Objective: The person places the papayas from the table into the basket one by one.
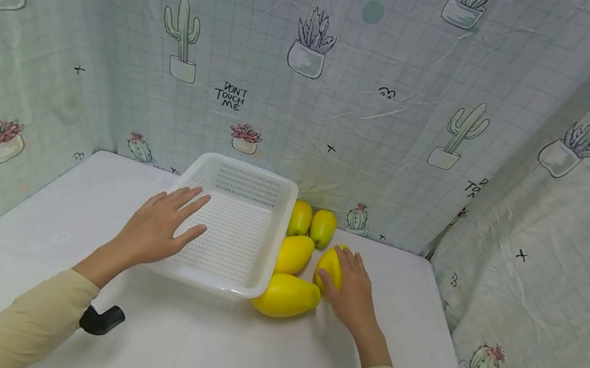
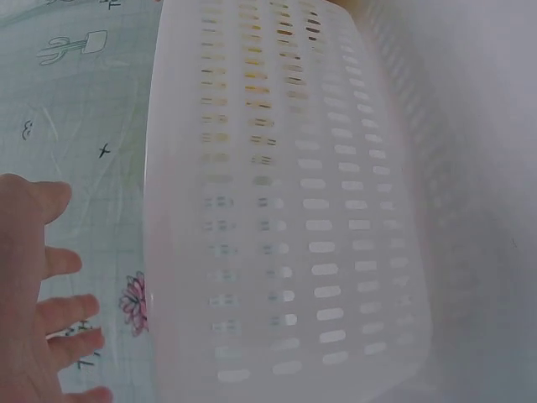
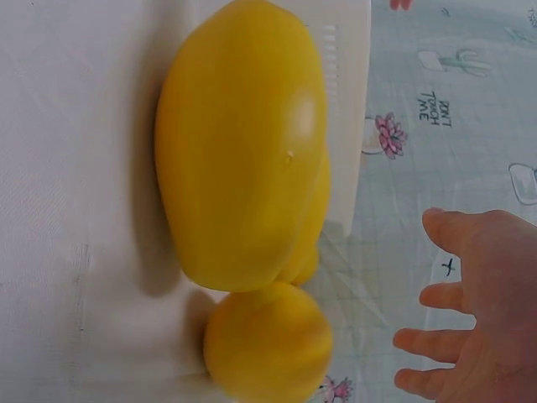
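My left hand (image 1: 160, 226) hovers over the left side of a white perforated plastic basket (image 1: 192, 271), its fingers spread and holding nothing. In the left wrist view, that hand (image 2: 38, 294) stays apart from the basket's slotted wall (image 2: 327, 227). My right hand (image 1: 353, 291) is over a rounded yellow fruit (image 1: 329, 266), right of the basket. The right wrist view shows this hand (image 3: 482, 306) with fingers extended and apart, not wrapped round the fruit (image 3: 268, 344). A larger, elongated yellow fruit (image 1: 287, 296) lies closest to me, against the basket's front right corner.
Beside the basket's right wall lie another yellow fruit (image 1: 294, 254) and two smaller ones (image 1: 300, 218) farther back. All stand on a white table (image 1: 217, 354). A patterned cloth (image 1: 342, 120) hangs behind the table and along both sides.
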`<state>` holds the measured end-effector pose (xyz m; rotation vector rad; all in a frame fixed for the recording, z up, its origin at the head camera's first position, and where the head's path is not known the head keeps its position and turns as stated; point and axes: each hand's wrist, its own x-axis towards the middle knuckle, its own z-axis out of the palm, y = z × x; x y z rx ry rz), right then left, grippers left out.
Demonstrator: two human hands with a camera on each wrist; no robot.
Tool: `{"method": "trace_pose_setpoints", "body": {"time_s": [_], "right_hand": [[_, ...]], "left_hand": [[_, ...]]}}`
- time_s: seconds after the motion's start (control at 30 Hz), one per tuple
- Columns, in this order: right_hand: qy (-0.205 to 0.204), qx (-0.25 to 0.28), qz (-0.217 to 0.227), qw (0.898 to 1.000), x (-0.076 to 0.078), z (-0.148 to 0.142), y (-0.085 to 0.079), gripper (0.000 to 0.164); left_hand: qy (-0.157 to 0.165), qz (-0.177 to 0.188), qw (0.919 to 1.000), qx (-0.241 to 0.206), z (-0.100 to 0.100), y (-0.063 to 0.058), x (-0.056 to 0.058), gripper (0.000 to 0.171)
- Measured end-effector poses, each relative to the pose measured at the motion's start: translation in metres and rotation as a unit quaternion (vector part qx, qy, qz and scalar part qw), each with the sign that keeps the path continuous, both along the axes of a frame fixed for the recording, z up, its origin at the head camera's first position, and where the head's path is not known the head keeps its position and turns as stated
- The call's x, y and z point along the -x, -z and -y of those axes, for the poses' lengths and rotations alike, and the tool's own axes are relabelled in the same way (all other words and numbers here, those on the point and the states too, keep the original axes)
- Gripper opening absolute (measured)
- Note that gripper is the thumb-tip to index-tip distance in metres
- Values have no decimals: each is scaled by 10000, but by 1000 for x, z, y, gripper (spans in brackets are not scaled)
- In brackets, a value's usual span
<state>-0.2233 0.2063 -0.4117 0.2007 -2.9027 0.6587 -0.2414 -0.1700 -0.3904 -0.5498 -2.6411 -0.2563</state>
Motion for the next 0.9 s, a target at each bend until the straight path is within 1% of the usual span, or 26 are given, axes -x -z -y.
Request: {"method": "trace_pose_setpoints", "body": {"time_s": [0.2, 0.33, 0.5, 0.9], "right_hand": [[52, 55, 125, 9999, 1, -1, 1, 64], [96, 116, 184, 9997, 2, -2, 3, 63], [82, 130, 159, 9998, 4, -4, 6, 64], [79, 161, 138, 9997, 8, -9, 12, 66]], "left_hand": [[-84, 180, 9998, -8, 2, 4, 1, 64], [-112, 185, 9998, -20, 4, 6, 1, 64], [-147, 170, 9997, -25, 8, 8, 2, 64], [-351, 328, 9988, -74, 17, 12, 7, 63]]}}
